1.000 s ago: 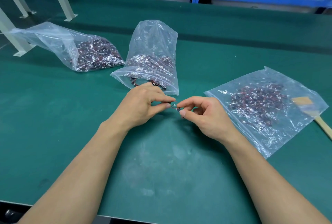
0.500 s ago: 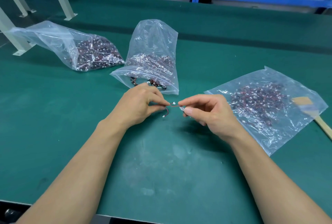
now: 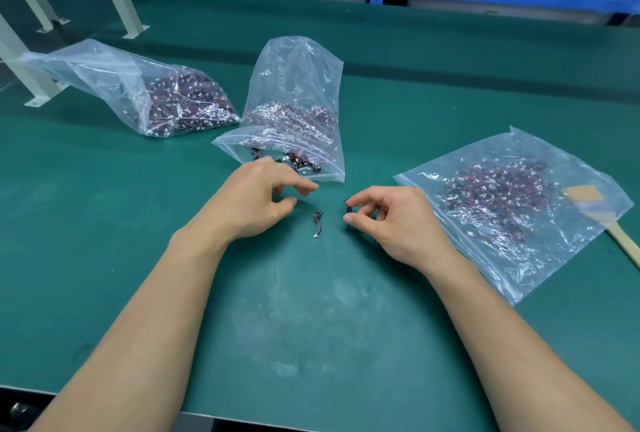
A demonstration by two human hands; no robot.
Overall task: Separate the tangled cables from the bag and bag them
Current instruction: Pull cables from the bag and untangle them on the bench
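Right hand [image 3: 394,220] pinched one small cable [image 3: 347,207] thumb-to-forefinger; left hand [image 3: 256,199] hung loosely spread and empty, second cable [image 3: 317,223] lying loose between the two.

Loose cable [image 3: 317,223] on table [image 3: 104,224] between left hand [image 3: 254,199] and right hand [image 3: 391,220]. Middle bag [image 3: 294,113] at 12 o'clock; left bag [image 3: 138,92] at 10; flat bag [image 3: 512,203] at 3, overlapping brush [image 3: 602,217].

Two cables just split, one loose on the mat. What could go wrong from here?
1. The loose cable lies alone between the hands, small and dark on the green mat; it may be missed or swept aside.
2. The middle bag gapes toward the left hand; a nudge might spill more tangled cables.
3. The right hand pinches its cable only at the fingertips; it could slip.
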